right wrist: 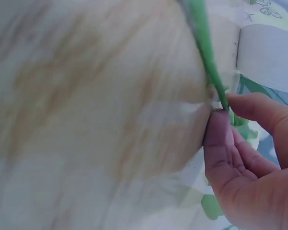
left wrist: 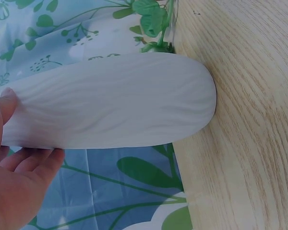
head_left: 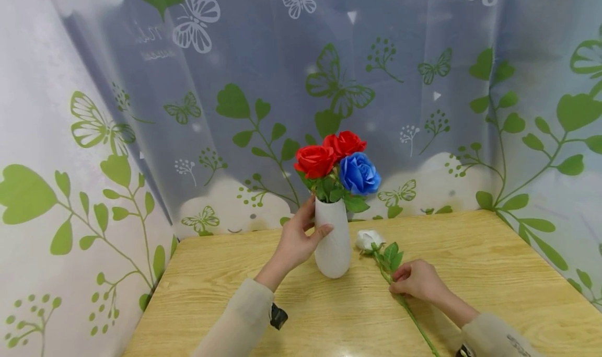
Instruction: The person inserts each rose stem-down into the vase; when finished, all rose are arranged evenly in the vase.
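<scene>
A white vase stands upright on the table, with two red roses and a blue rose in its mouth. My left hand grips the vase near its top from the left side, thumb across the front. In the left wrist view, the smooth body of the vase fills the middle. To the right of the vase, my right hand pinches the green stem of a white rose between thumb and fingers. The white bloom points away toward the back, and green leaves sit just below it.
The wood-grain table reaches back to a blue curtain printed with butterflies and leaves. Pale printed curtain also hangs at the left and right sides. A dark band shows at the left sleeve's cuff.
</scene>
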`<state>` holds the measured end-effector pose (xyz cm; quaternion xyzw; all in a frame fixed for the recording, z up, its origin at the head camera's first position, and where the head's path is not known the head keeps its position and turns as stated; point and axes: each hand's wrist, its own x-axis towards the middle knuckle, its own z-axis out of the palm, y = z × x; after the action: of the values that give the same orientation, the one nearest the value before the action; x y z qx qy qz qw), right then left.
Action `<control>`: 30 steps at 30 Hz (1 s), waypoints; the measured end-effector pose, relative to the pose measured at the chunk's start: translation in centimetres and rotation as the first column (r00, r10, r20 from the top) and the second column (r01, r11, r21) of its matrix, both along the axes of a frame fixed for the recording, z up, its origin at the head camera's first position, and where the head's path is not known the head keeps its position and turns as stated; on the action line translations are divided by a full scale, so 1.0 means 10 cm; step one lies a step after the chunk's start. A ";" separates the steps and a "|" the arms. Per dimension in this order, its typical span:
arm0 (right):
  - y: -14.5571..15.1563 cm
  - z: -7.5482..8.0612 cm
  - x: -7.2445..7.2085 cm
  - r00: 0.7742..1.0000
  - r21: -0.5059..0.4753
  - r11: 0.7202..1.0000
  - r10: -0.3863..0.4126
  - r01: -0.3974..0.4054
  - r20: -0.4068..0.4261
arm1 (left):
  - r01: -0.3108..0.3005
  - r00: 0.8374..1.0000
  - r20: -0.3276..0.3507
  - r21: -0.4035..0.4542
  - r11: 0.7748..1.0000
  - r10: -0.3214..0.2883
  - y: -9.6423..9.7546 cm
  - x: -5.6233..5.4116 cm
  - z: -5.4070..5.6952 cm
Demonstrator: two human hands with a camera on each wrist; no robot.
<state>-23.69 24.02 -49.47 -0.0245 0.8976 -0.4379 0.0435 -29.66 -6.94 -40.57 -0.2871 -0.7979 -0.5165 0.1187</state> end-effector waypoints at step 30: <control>-0.01 0.82 0.09 0.988 -0.413 0.907 0.015 -0.078 -0.155 | 0.004 1.000 -0.021 -0.001 1.000 -0.004 -0.01 0.00 0.00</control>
<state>-22.81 23.93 -41.32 -0.0872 0.7830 -0.6156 -0.0194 -29.63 -7.03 -40.60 -0.2942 -0.7962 -0.5135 0.1261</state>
